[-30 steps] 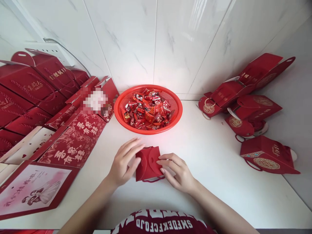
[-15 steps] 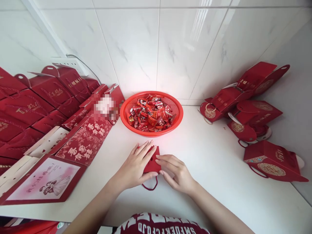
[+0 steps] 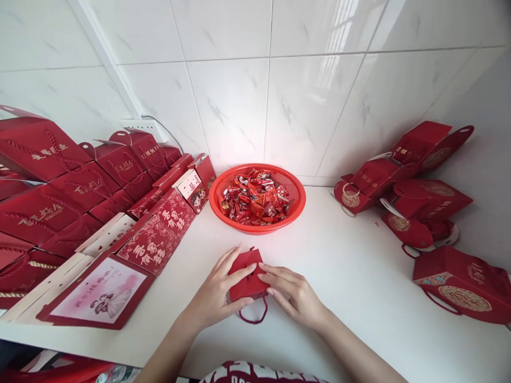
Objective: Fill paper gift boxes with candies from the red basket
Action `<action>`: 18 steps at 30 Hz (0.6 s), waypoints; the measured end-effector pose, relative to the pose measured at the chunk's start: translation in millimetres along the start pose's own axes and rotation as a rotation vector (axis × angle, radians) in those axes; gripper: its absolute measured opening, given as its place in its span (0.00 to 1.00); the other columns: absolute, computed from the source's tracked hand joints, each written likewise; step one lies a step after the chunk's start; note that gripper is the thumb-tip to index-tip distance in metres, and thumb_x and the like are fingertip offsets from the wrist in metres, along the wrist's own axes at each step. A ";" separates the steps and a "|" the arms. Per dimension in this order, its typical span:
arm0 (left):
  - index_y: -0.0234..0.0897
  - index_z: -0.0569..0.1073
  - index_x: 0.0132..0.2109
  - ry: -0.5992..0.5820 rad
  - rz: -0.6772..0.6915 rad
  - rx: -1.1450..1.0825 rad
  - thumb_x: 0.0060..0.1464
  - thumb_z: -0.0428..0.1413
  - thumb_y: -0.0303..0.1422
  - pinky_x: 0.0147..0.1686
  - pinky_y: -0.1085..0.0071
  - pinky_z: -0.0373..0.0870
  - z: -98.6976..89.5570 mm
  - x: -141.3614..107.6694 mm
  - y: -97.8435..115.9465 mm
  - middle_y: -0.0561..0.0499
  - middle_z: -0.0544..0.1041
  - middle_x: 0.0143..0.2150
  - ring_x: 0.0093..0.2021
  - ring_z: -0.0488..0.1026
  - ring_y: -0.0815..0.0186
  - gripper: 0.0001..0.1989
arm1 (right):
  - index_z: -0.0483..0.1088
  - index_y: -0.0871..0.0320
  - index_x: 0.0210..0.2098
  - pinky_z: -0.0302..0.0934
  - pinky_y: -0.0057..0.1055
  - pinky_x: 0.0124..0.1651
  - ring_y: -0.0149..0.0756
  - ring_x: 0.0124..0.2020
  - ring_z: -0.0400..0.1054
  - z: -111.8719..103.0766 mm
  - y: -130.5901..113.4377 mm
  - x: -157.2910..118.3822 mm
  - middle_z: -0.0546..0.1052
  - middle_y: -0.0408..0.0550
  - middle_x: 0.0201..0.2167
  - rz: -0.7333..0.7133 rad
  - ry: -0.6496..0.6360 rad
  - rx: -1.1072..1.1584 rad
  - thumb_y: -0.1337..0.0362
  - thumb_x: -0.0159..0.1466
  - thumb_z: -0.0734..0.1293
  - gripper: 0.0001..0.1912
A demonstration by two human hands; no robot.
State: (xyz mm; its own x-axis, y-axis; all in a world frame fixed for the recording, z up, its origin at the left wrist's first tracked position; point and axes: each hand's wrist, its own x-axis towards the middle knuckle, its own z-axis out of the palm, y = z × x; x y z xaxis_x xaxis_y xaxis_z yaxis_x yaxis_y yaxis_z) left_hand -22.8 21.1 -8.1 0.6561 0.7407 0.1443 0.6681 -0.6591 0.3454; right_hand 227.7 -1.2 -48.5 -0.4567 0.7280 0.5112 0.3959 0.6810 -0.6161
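Note:
A small red gift box (image 3: 244, 284) with a twisted cord handle (image 3: 255, 320) sits on the white table between my hands. My left hand (image 3: 215, 291) grips its left side, thumb along the near edge and one finger across the folded top flaps. My right hand (image 3: 296, 295) presses its fingertips against the right edge of the top, with the fingers bent. A dark slot shows where the flaps meet in the middle. Just beyond the box stands a red plastic basket (image 3: 255, 229), full of red-wrapped candies (image 3: 259, 198).
Red gift boxes with cord handles (image 3: 85, 181) are stacked at the left, beside a row of printed boxes (image 3: 154, 244) and a box with a couple's picture (image 3: 99, 290). More red boxes (image 3: 463, 284) lie at the right. A tiled wall (image 3: 235, 106) closes the back.
The camera view has tilted upward, so everything sits lower in the picture. My left fingers have shifted on the box, showing more of its top flaps. Both hands stay at the box.

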 end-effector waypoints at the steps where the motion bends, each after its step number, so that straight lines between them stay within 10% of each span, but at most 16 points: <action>1: 0.49 0.62 0.66 0.031 0.002 -0.011 0.60 0.55 0.46 0.66 0.49 0.56 2.7 -0.6 -1.3 0.47 0.42 0.74 0.71 0.46 0.47 0.30 | 0.65 0.54 0.62 0.65 0.38 0.60 0.39 0.61 0.65 0.7 -1.2 -0.2 0.69 0.51 0.62 0.005 0.001 -0.002 0.68 0.70 0.60 0.21; 12: 0.51 0.66 0.64 0.141 -0.029 -0.230 0.59 0.56 0.43 0.61 0.54 0.65 -4.2 -14.1 0.8 0.44 0.59 0.63 0.62 0.61 0.52 0.27 | 0.62 0.58 0.62 0.68 0.37 0.56 0.40 0.59 0.66 -5.1 0.9 -9.0 0.67 0.58 0.62 -0.082 -0.021 -0.216 0.69 0.69 0.61 0.22; 18: 0.51 0.69 0.62 0.546 -0.137 -0.152 0.60 0.51 0.50 0.58 0.53 0.66 -107.9 -60.3 -7.4 0.47 0.65 0.60 0.59 0.65 0.51 0.25 | 0.60 0.55 0.63 0.71 0.38 0.51 0.41 0.55 0.70 -10.0 8.5 -14.4 0.69 0.57 0.60 -0.024 0.014 -0.272 0.70 0.69 0.60 0.23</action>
State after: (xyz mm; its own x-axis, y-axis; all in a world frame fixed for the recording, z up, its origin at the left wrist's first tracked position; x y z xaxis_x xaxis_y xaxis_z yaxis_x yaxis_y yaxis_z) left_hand -105.2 -4.6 80.8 0.2646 0.8042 0.5322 0.6496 -0.5565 0.5180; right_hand 245.6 -5.1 -55.1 -0.4584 0.7112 0.5331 0.5856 0.6928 -0.4208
